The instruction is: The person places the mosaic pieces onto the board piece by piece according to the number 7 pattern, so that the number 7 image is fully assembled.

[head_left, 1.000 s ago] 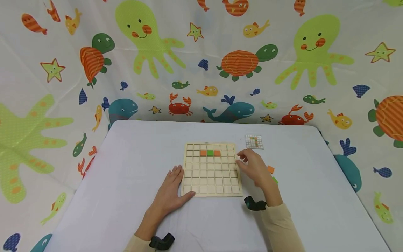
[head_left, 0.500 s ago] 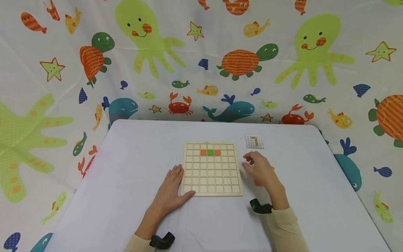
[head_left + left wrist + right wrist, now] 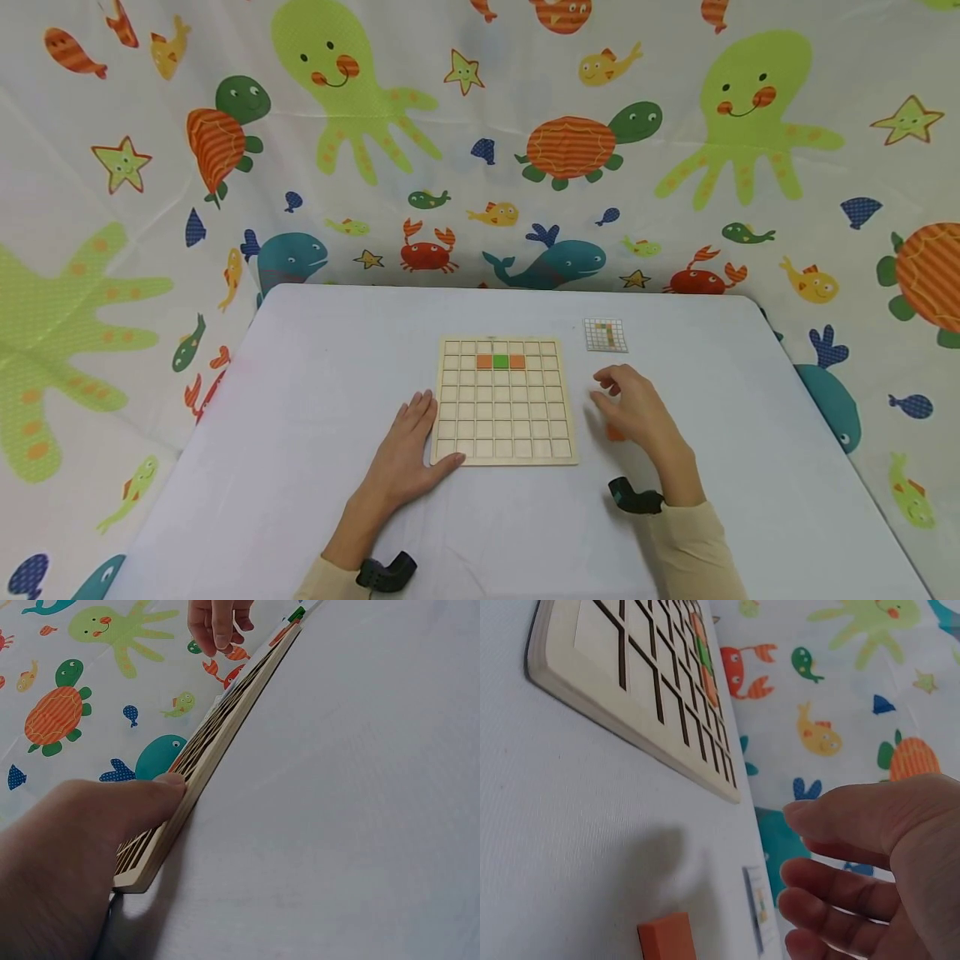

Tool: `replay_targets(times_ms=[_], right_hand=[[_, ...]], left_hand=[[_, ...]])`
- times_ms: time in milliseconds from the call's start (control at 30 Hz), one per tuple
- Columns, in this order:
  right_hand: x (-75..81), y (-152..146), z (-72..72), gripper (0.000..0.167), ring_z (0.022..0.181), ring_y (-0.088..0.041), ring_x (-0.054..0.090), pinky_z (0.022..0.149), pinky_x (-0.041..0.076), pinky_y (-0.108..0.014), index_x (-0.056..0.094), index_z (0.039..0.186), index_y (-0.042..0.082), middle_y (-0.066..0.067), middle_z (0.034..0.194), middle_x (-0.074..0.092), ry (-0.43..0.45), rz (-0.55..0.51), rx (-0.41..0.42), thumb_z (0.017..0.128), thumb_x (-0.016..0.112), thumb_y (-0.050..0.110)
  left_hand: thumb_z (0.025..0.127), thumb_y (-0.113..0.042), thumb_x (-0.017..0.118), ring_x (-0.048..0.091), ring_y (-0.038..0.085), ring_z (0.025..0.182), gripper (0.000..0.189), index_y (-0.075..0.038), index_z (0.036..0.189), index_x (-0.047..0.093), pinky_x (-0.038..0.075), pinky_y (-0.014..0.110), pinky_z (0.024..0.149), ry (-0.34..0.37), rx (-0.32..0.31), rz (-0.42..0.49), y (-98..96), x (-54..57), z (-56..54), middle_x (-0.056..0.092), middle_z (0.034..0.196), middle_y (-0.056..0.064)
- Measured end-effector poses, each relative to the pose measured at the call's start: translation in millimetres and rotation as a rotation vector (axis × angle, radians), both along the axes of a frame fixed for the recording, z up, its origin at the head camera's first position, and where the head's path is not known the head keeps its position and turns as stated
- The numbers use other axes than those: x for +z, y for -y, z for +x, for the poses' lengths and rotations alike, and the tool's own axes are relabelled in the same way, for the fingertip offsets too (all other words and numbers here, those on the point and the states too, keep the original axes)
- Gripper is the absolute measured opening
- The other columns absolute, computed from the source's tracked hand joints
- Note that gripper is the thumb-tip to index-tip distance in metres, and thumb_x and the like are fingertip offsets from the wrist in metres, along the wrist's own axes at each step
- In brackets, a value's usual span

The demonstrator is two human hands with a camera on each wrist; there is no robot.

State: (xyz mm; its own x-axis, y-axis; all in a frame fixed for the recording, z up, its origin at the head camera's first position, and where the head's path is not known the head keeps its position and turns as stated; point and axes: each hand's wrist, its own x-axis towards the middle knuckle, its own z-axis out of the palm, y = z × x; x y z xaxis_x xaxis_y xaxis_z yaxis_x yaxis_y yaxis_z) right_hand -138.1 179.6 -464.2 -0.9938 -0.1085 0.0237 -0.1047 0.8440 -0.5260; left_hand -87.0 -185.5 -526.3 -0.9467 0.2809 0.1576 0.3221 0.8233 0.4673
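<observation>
A square wooden grid board (image 3: 507,462) lies on the white table. In its second row from the back sit an orange tile (image 3: 484,362), a green tile (image 3: 501,362) and another orange one. My left hand (image 3: 401,454) rests along the board's left side, its thumb on the front left corner; the left wrist view shows that thumb on the rim. To the right of the board hovers my right hand (image 3: 633,406), fingers loosely bent, nothing between thumb and fingertips in the right wrist view. Below it on the table is a loose orange tile (image 3: 667,939), partly covered in the head view.
A small card (image 3: 605,335) printed with a coloured grid pattern lies behind the right hand, off the board's back right corner. Each wrist wears a black device, such as the right one (image 3: 635,497). A curtain (image 3: 450,117) with sea animals hangs behind the table.
My right hand has drawn away from the board's right edge, moving right and slightly nearer. The loose orange and green tiles seen beside it earlier are now hidden, while another orange tile shows beneath.
</observation>
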Motion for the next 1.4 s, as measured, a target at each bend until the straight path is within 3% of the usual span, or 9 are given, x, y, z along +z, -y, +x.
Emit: replay_targets(times_ms=[867, 1400], right_hand=[[-2.6, -31, 16.4, 0.033, 0.102, -0.031, 0.063, 0.09, 0.058, -0.051, 0.065, 0.12, 0.0, -0.016, 0.112, 0.065, 0.026, 0.002, -0.068, 0.094, 0.064, 0.02], [-4.2, -47, 27.7, 0.029, 0.095, -0.03, 0.062, 0.08, 0.055, -0.045, 0.065, 0.115, -0.003, -0.016, 0.104, 0.065, -0.016, 0.006, -0.074, 0.093, 0.066, 0.014]], left_hand=[[0.083, -0.057, 0.07, 0.027, 0.033, 0.153, 0.097, 0.006, 0.151, 0.038, 0.024, 0.048, 0.126, 0.007, -0.003, 0.007, 0.8, -2.3, -1.6, 0.034, 0.161, 0.019], [0.083, -0.056, 0.07, 0.027, 0.033, 0.153, 0.097, 0.005, 0.151, 0.037, 0.025, 0.048, 0.126, 0.005, -0.003, 0.012, 0.3, -0.8, -1.4, 0.034, 0.161, 0.019]])
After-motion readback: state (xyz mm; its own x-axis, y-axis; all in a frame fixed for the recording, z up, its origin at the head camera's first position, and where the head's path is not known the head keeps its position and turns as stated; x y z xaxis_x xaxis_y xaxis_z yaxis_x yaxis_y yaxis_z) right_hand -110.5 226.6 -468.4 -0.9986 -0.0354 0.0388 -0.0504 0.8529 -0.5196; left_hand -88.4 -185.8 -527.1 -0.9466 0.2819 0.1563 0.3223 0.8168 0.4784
